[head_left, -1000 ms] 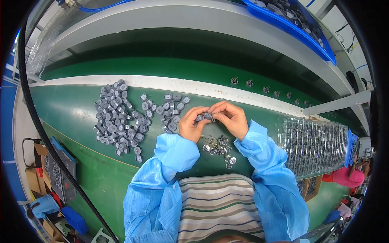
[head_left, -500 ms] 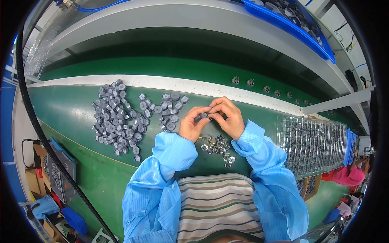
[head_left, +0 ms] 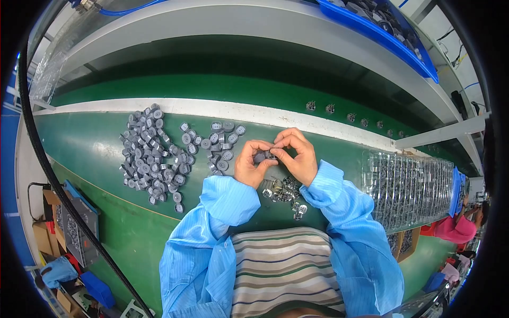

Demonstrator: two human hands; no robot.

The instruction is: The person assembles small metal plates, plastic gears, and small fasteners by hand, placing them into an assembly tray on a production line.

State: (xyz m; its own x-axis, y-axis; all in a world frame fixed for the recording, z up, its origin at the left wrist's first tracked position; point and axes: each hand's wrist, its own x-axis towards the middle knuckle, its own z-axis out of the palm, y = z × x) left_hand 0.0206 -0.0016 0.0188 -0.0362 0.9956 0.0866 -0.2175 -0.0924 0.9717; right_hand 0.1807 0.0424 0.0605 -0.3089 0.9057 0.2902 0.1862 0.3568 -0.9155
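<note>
My left hand and my right hand meet over the green table. Together they pinch one small grey round part between the fingertips. Both forearms are in light blue sleeves. Just below the hands lies a small heap of shiny metal pieces. A large pile of grey round parts spreads to the left, and a smaller group lies close to my left hand.
A clear plastic tray with rows of pockets stands at the right. A white strip runs along the table's far side, under a shelf with a blue bin. Boxes and blue items sit at the lower left.
The hands have stayed together on the grey part, shifting only slightly; the fingers have turned a little around it.
</note>
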